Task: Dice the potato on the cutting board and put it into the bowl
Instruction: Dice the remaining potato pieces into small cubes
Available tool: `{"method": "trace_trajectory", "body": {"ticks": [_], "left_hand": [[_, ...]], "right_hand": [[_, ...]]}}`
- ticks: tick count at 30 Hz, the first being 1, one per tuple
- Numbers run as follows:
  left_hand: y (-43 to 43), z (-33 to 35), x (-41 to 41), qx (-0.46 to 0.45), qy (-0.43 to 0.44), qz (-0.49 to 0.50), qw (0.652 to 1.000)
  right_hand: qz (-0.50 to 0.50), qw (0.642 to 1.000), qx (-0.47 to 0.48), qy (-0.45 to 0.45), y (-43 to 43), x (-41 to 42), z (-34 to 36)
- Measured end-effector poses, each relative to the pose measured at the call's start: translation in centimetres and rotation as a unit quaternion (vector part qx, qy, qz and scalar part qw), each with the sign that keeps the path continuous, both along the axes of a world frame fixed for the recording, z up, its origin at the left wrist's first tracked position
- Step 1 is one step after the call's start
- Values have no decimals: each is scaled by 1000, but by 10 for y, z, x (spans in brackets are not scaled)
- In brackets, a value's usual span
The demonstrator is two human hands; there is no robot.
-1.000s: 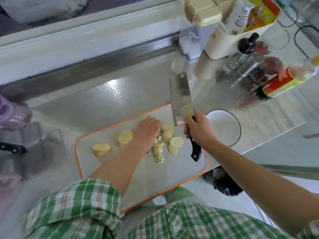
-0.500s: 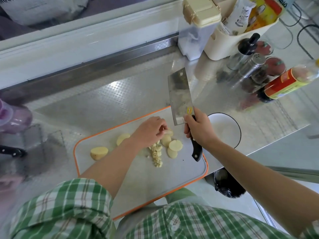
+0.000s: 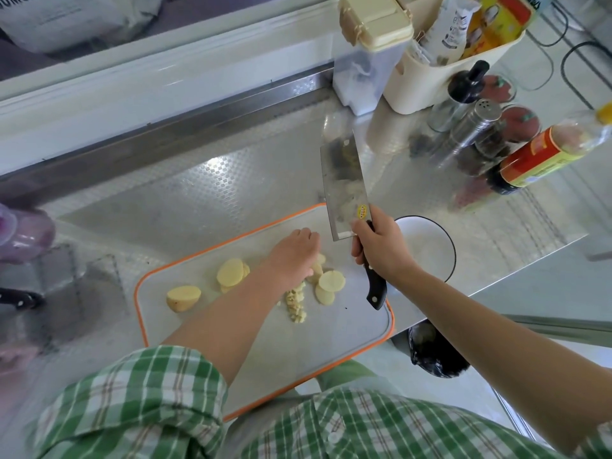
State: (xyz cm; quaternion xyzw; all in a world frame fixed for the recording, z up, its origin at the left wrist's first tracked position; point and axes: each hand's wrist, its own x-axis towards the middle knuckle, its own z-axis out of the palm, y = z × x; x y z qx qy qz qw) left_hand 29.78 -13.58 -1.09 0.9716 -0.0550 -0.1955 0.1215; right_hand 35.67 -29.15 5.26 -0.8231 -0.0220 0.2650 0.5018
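A grey cutting board (image 3: 331,342) with an orange rim lies on the steel counter. On it are a potato end piece (image 3: 183,298), round slices (image 3: 230,272), more slices (image 3: 331,281) and a small diced pile (image 3: 296,304). My left hand (image 3: 293,256) is bent over the slices just left of the cleaver, its fingers curled onto them and its fingertips hidden. My right hand (image 3: 381,250) grips the black handle of the cleaver (image 3: 342,180), whose blade is raised above the board's far right corner. The white, dark-rimmed bowl (image 3: 430,250) stands right of the board, partly behind my right hand.
A sauce bottle (image 3: 543,154), a metal shaker (image 3: 477,127), a cream caddy (image 3: 430,81) and a lidded clear container (image 3: 364,61) crowd the back right. A black knife handle (image 3: 20,299) lies at far left. A black-lined bin (image 3: 430,352) sits below the counter edge.
My left hand moved right along the board from the middle slices to those beside the cleaver. The cleaver stayed raised and barely shifted.
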Motion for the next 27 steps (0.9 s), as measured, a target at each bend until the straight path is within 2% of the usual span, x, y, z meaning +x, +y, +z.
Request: {"method": "trace_trajectory", "body": {"ticks": [2, 6, 8, 12, 23, 27], "left_hand": [[4, 0, -1, -35, 25, 13, 999], [15, 12, 1, -146, 35, 105, 983], [8, 21, 3, -164, 72, 79, 981], [-23, 21, -5, -130, 108, -1, 986], [-37, 11, -20, -84, 71, 22, 994], [-36, 11, -22, -58, 89, 22, 994]], "right_hand": [[-2, 1000, 6, 3, -1, 1, 1], [-6, 1000, 18, 3, -3, 3, 2], [-8, 1000, 22, 3, -4, 4, 2], [-3, 1000, 26, 2, -6, 2, 2], [-5, 999, 35, 3, -14, 2, -2], [-3, 999, 38, -2, -18, 2, -3]]}}
